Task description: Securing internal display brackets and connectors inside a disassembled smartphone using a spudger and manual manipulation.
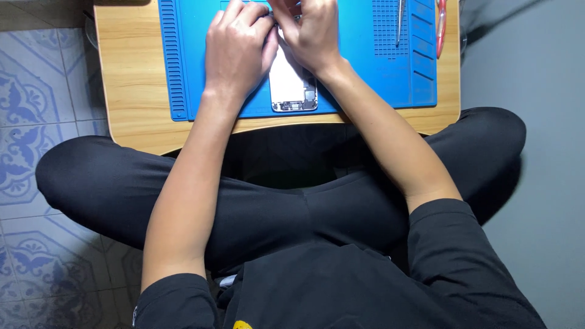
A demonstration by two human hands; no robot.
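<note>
While the person is sitting cross-legged in black trousers (256, 207) on a blue-and-white patterned tile floor (30, 91), both hands are working over an opened white smartphone with its internals exposed (292, 85). That phone is lying flat on a blue ribbed silicone repair mat (365, 67), near the mat's front edge, and the mat is covering most of a small light wooden surface (128, 79) standing over the person's lap.

The left hand (239, 45) is resting knuckles-up on the phone's left side, its fingers curling together over the upper part of the device; what, if anything, it is pinching is hidden beneath the hand. The right hand (312, 33) is pressing down just beside it, touching it at the thumbs, with fingers bunching at the phone's upper end; I cannot tell whether it is gripping anything.

Well apart from the hands, thin metal tweezers (400, 21) are lying on the mat's perforated section, and a red-handled tool (440, 24) is lying near the mat's right edge.
</note>
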